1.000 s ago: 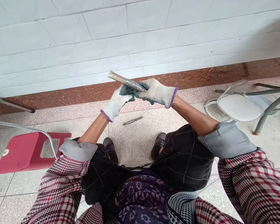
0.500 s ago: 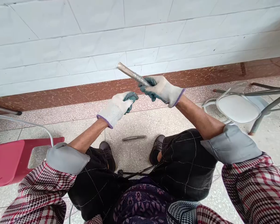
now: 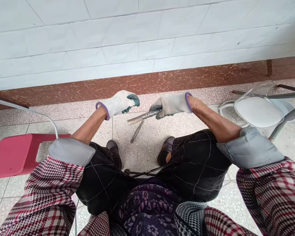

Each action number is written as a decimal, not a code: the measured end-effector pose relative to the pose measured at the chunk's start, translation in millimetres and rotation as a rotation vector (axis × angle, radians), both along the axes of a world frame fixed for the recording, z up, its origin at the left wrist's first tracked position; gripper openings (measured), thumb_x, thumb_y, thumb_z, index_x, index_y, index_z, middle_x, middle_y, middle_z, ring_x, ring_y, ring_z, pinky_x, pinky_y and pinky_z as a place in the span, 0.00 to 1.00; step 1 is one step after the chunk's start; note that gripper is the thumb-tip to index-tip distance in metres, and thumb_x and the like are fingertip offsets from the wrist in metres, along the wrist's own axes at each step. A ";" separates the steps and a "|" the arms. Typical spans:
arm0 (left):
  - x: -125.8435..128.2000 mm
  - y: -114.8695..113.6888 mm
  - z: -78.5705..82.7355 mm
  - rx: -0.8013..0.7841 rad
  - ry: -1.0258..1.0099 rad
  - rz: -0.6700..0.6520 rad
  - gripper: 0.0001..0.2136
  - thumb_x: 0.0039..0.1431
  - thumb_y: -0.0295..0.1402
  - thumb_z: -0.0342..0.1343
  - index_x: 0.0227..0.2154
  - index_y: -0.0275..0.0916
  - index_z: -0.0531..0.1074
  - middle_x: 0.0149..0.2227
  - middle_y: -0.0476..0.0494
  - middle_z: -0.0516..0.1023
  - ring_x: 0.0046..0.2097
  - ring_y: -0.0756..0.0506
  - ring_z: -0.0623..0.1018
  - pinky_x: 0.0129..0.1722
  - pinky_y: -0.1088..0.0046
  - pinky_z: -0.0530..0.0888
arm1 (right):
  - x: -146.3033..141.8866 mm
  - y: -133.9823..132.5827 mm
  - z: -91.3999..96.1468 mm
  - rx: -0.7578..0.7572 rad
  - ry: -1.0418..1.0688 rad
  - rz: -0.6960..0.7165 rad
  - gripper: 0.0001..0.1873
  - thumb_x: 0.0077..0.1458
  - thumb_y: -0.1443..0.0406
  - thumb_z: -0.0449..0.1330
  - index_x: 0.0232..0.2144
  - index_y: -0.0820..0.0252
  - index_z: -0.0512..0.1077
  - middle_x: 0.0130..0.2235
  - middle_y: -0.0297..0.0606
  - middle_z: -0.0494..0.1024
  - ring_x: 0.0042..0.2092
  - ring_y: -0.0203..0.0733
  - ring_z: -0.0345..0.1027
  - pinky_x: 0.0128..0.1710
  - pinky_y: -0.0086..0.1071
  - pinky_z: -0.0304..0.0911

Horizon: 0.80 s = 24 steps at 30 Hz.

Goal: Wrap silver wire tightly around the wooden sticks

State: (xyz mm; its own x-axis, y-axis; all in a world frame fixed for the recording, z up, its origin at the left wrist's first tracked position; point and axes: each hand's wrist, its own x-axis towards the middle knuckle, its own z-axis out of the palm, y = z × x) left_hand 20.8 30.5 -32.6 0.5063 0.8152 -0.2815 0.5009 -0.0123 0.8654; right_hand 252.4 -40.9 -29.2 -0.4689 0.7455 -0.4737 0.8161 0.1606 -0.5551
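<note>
Both hands wear white knitted gloves with dark green palms and purple cuffs. In my right hand (image 3: 170, 105) is a greyish rod (image 3: 137, 119) with silvery wire wound around it; its bare end points left and slightly down. Level with it on the left, my left hand (image 3: 125, 101) has its fingers curled together. What they hold, if anything, is too small to make out. Below the rod's end, between my shoes, a second, thinner wound rod (image 3: 137, 131) appears slantwise. Whether it lies on the floor or hangs, I cannot tell.
In front stands a white tiled wall (image 3: 118, 32) with a reddish-brown marbled skirting (image 3: 142, 82). A red chair (image 3: 13, 154) is on my left. To the right are a white round seat (image 3: 258, 111) and grey metal legs (image 3: 288, 115). The floor (image 3: 147, 150) is speckled tile.
My right hand has come down, and the rod has tipped from pointing up-left to slightly down-left. My left hand has shifted slightly. The thinner rod has turned from nearly level to steeply slanted.
</note>
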 end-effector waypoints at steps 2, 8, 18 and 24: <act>0.4 -1.7 6.0 -0.044 -0.035 -0.004 0.10 0.49 0.14 0.62 0.26 0.35 0.82 0.20 0.45 0.71 0.20 0.50 0.67 0.21 0.73 0.61 | 10.1 -1.6 2.3 -0.107 0.225 -0.009 0.13 0.54 0.60 0.67 0.42 0.55 0.80 0.30 0.31 0.77 0.28 0.36 0.65 0.26 0.31 0.59; -1.1 2.2 23.0 -0.036 -0.182 -0.011 0.13 0.58 0.14 0.53 0.27 0.31 0.81 0.19 0.46 0.71 0.20 0.51 0.69 0.23 0.75 0.66 | 20.9 11.2 2.5 0.085 0.053 -0.174 0.07 0.52 0.63 0.68 0.36 0.56 0.79 0.26 0.29 0.71 0.27 0.37 0.63 0.27 0.33 0.57; 14.0 -13.2 30.8 -0.109 -0.073 -0.014 0.15 0.57 0.06 0.53 0.28 0.27 0.80 0.22 0.48 0.76 0.17 0.55 0.66 0.16 0.76 0.60 | -25.6 -3.6 -3.4 0.191 -0.475 -0.062 0.11 0.57 0.69 0.63 0.41 0.53 0.81 0.24 0.36 0.69 0.28 0.44 0.64 0.30 0.39 0.56; -3.1 6.1 20.7 0.066 0.010 0.110 0.10 0.64 0.16 0.59 0.32 0.31 0.83 0.21 0.49 0.75 0.19 0.56 0.59 0.17 0.72 0.51 | -16.6 -19.7 5.5 -0.141 0.016 0.045 0.07 0.51 0.64 0.70 0.35 0.54 0.82 0.23 0.31 0.72 0.24 0.38 0.62 0.23 0.33 0.56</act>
State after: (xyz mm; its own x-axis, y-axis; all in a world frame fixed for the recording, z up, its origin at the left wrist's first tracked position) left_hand 17.7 36.6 -11.9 0.4104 0.8825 -0.2299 0.5112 -0.0139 0.8594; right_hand 235.7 -60.6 -23.7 -0.5088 0.6503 -0.5641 0.8006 0.1164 -0.5878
